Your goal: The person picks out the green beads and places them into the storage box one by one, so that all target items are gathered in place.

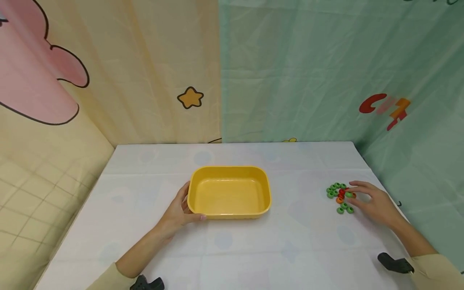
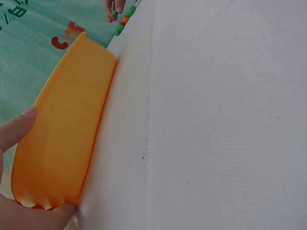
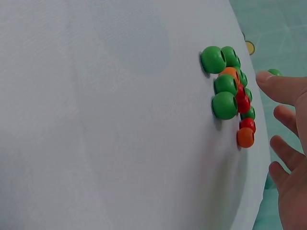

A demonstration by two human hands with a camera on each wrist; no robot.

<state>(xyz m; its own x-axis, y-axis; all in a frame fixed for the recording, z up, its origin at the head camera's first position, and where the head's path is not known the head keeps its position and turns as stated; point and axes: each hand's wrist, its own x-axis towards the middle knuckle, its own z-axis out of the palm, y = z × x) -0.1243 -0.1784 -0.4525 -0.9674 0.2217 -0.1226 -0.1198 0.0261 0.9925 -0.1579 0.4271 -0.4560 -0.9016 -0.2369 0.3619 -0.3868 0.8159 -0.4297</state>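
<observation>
A yellow rectangular tray (image 1: 229, 193) sits on the white tabletop, and no contents show inside it. My left hand (image 1: 177, 214) grips its left end, thumb at the near corner and fingers round the side. On the right, my right hand (image 1: 375, 204) pinches a green bead (image 1: 349, 194) between thumb and fingertips, raised over a cluster of beads. In the right wrist view the thumb hides most of that bead (image 3: 275, 72). Several green beads (image 3: 224, 105), a few red beads (image 3: 243, 103) and orange beads (image 3: 245, 137) lie close together below the hand.
The white-covered table (image 1: 290, 241) ends at a back edge against a cream curtain (image 1: 152, 72) and a green curtain (image 1: 290, 72). Dark wrist straps (image 1: 395, 264) show near the sleeves. Tabletop lies between the tray and the beads.
</observation>
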